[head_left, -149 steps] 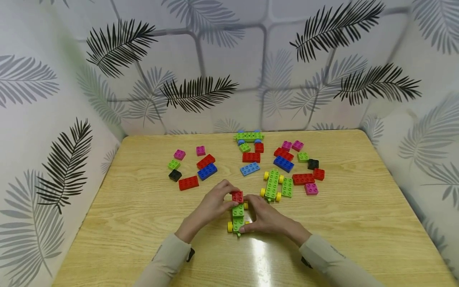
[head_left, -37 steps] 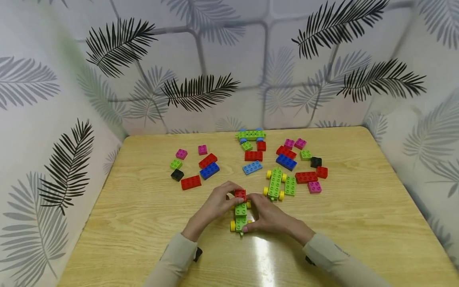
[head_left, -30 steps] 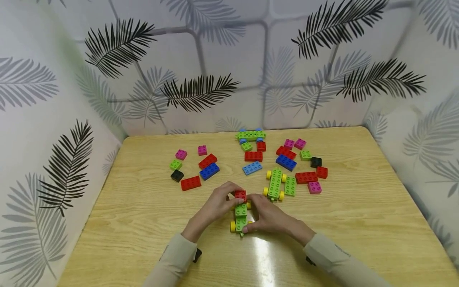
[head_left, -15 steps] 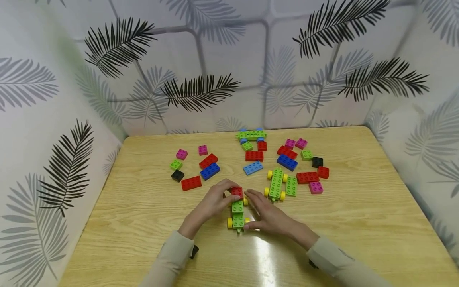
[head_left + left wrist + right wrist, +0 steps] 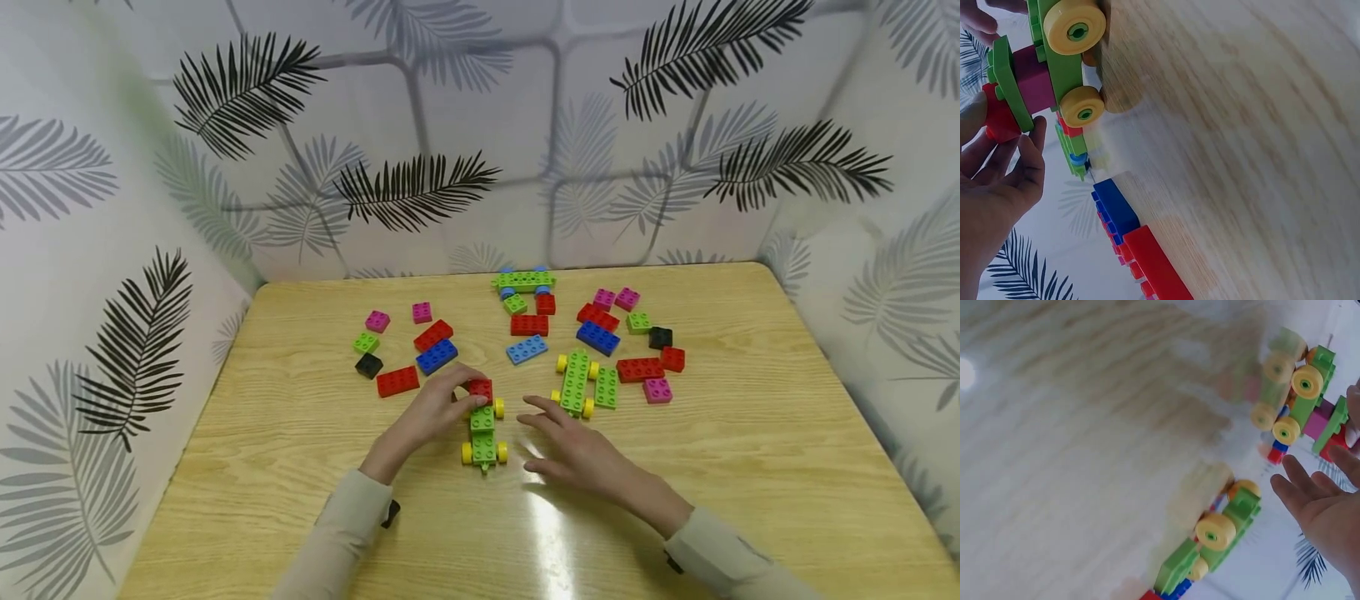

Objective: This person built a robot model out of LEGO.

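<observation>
A small green car with yellow wheels (image 5: 482,435) stands on the wooden table (image 5: 300,467) in the head view. A red brick (image 5: 480,388) sits on its far end. My left hand (image 5: 471,390) grips that red brick from the left. In the left wrist view the car (image 5: 1060,59) shows its underside, with a magenta brick (image 5: 1034,81) between the green layers and the red brick (image 5: 999,119) under my fingers (image 5: 1019,169). My right hand (image 5: 547,437) lies open just right of the car, not touching it. The right wrist view shows its spread fingers (image 5: 1310,490) near the car (image 5: 1302,403).
A second green car with yellow wheels (image 5: 575,383) and a green brick (image 5: 606,387) stand right of my hands. A green plate on blue wheels (image 5: 523,282) sits at the far edge. Several loose bricks lie far left (image 5: 396,381) and far right (image 5: 637,368). Patterned walls enclose the table.
My right hand has let go of the car and opened, drawing back to the right. My left hand has slid the car a little to the left and farther away.
</observation>
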Demonstrator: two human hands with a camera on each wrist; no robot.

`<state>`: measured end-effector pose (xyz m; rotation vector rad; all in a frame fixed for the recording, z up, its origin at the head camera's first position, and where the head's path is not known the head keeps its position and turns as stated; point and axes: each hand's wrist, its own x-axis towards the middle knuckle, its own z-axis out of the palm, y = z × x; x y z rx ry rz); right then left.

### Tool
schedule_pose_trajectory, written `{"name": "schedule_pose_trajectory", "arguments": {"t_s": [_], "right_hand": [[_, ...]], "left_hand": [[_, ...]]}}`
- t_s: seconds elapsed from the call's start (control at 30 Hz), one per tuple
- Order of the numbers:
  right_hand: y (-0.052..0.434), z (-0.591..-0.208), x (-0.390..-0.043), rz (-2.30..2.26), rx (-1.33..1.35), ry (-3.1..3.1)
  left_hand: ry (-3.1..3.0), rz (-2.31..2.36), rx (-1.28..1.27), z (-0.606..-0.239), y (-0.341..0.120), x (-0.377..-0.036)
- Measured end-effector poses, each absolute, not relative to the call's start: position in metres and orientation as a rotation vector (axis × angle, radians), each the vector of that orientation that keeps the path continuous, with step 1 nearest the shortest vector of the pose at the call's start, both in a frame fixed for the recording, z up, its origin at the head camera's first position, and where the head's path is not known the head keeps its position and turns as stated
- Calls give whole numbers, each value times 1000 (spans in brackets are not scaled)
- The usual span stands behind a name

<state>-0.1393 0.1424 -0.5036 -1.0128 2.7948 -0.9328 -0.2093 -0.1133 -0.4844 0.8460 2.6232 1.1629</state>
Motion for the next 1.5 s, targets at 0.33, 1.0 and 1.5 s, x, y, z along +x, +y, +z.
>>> {"name": "schedule_pose_trajectory", "arguments": {"t_s": [0.33,1.0,1.5], "right_hand": [[165,-484,-144,-1069,-981,2941],[200,-488,-185,-944,-379,2922],[203,-489,-203,-830,-373,2803]], "left_hand": [[2668,1155,695,-484,-122,-222],[2716,1143,633,-479,-126,-253],[2728,1029,630,-465,-126,-274]]}}
